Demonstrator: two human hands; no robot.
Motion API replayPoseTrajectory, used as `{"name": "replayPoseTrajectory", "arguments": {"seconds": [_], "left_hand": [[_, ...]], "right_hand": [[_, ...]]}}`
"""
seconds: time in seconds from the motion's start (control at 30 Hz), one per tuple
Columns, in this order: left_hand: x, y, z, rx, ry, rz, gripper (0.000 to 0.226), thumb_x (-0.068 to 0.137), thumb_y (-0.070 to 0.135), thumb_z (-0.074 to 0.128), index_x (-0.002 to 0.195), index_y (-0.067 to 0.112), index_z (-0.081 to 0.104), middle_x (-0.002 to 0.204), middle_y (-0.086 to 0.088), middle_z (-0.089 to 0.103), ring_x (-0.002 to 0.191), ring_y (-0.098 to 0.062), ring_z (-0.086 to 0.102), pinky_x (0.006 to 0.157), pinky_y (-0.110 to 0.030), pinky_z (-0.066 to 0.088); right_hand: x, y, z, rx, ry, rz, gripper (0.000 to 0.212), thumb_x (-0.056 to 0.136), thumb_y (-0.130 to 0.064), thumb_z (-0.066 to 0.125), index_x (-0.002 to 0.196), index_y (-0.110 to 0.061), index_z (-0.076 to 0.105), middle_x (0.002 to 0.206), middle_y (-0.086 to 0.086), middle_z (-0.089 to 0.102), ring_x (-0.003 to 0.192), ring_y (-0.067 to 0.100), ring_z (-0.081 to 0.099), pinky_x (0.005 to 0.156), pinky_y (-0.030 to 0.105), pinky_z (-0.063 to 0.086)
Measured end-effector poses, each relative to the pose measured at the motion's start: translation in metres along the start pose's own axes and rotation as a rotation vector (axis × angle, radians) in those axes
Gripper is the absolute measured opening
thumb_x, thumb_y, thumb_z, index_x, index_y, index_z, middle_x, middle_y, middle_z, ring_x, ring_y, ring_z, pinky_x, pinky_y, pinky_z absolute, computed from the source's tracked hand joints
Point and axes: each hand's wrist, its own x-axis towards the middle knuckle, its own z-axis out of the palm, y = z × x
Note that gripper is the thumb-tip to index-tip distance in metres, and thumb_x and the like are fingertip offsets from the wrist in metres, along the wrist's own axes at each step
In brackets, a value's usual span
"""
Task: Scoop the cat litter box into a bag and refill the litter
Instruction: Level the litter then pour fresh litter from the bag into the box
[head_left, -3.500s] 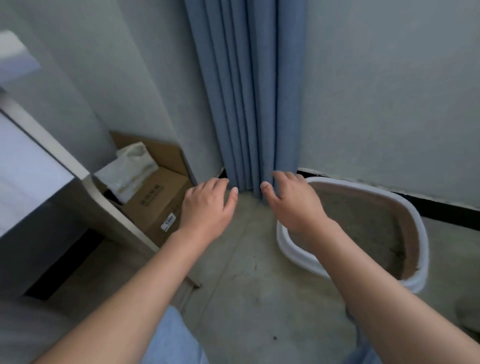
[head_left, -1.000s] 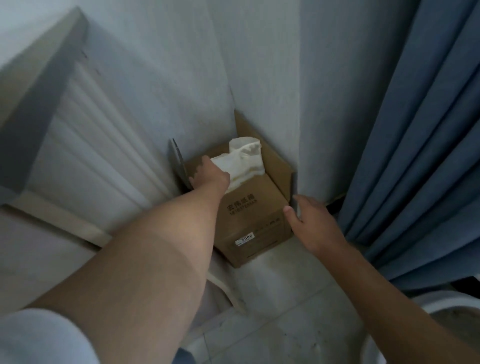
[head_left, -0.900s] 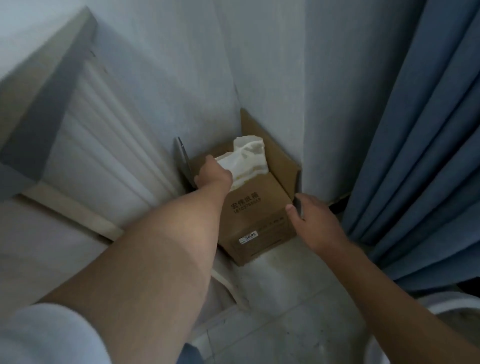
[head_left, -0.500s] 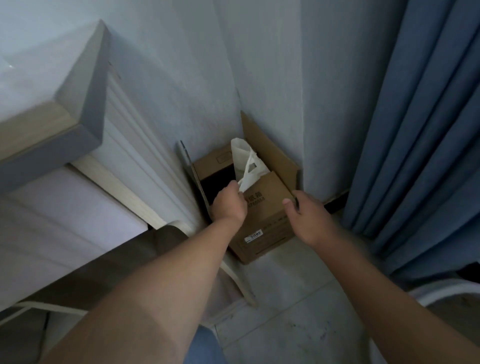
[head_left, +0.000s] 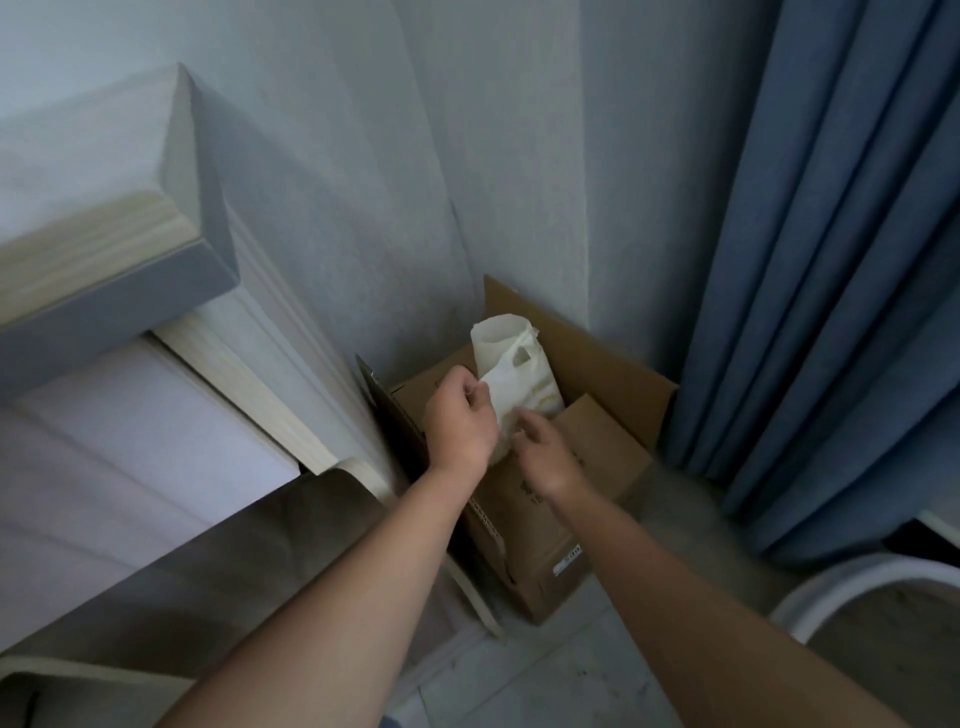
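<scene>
My left hand has its fingers curled, pinching the white plastic bag with cut-out handle. My right hand touches the bag's lower edge, fingers loosely bent. The bag stands upright in the open brown cardboard box, in the wall corner beside the blue pleated curtain. The white-rimmed litter box lies at lower right.

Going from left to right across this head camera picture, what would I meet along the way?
Wooden furniture edge → left hand pinching a white plastic bag → right hand over the cardboard box → blue curtain → white litter box rim.
</scene>
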Motion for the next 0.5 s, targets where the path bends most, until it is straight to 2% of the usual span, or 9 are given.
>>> {"name": "replayPoseTrajectory", "arguments": {"seconds": [0.07, 0.17, 0.23, 0.3, 0.4, 0.47, 0.5], "left_hand": [[0.003, 0.002, -0.001, -0.034, -0.018, 0.003, 0.032, 0.096, 0.010, 0.057, 0.068, 0.015, 0.041, 0.061, 0.007, 0.041, 0.056, -0.008, 0.034, 0.054, -0.028, 0.031], [0.009, 0.013, -0.004, -0.024, -0.072, 0.078, 0.027, 0.097, 0.013, 0.058, 0.073, 0.009, 0.046, 0.064, 0.007, 0.043, 0.058, -0.008, 0.037, 0.052, -0.020, 0.030], [0.014, 0.022, -0.007, -0.014, -0.070, 0.133, 0.028, 0.096, 0.013, 0.058, 0.072, 0.010, 0.044, 0.062, 0.008, 0.040, 0.057, -0.008, 0.035, 0.052, -0.022, 0.029], [0.019, 0.032, -0.010, -0.011, -0.040, 0.145, 0.030, 0.097, 0.014, 0.058, 0.071, 0.014, 0.042, 0.061, 0.009, 0.040, 0.055, -0.007, 0.034, 0.051, -0.022, 0.029], [0.025, 0.048, -0.017, -0.044, 0.012, 0.155, 0.029, 0.097, 0.015, 0.058, 0.072, 0.014, 0.043, 0.060, 0.008, 0.041, 0.054, -0.008, 0.034, 0.051, -0.024, 0.030], [0.032, 0.059, -0.021, -0.089, 0.053, 0.153, 0.029, 0.096, 0.015, 0.059, 0.071, 0.013, 0.043, 0.058, 0.008, 0.040, 0.054, -0.010, 0.034, 0.053, -0.030, 0.032], [0.037, 0.065, -0.023, -0.121, 0.072, 0.149, 0.031, 0.095, 0.014, 0.058, 0.070, 0.014, 0.042, 0.058, 0.007, 0.039, 0.055, -0.012, 0.034, 0.054, -0.031, 0.032]], "right_hand": [[0.000, 0.004, -0.002, 0.051, 0.021, 0.012, 0.048, 0.102, -0.012, 0.044, 0.149, -0.016, 0.039, 0.153, 0.002, 0.040, 0.139, 0.018, 0.040, 0.117, 0.038, 0.033], [0.002, 0.001, -0.005, 0.108, 0.031, 0.012, 0.048, 0.102, -0.016, 0.045, 0.150, -0.018, 0.039, 0.153, 0.001, 0.041, 0.137, 0.016, 0.042, 0.116, 0.044, 0.035], [0.000, -0.008, -0.005, 0.112, 0.026, -0.017, 0.049, 0.103, -0.018, 0.044, 0.151, -0.018, 0.037, 0.155, 0.000, 0.039, 0.139, 0.015, 0.039, 0.118, 0.042, 0.033], [-0.002, -0.015, -0.004, 0.088, 0.013, -0.064, 0.050, 0.103, -0.015, 0.043, 0.152, -0.017, 0.034, 0.156, -0.001, 0.037, 0.142, 0.014, 0.035, 0.117, 0.033, 0.029], [-0.006, -0.028, -0.005, 0.056, -0.004, -0.141, 0.050, 0.103, -0.012, 0.042, 0.152, -0.017, 0.034, 0.154, -0.003, 0.037, 0.140, 0.010, 0.037, 0.106, 0.018, 0.033], [-0.008, -0.037, -0.008, 0.045, -0.007, -0.163, 0.049, 0.104, -0.012, 0.042, 0.151, -0.019, 0.036, 0.147, -0.006, 0.042, 0.121, 0.003, 0.046, 0.083, 0.003, 0.043], [-0.010, -0.042, -0.010, 0.046, -0.005, -0.170, 0.047, 0.104, -0.012, 0.042, 0.150, -0.020, 0.038, 0.141, -0.007, 0.045, 0.116, 0.001, 0.051, 0.070, -0.001, 0.044]]}}
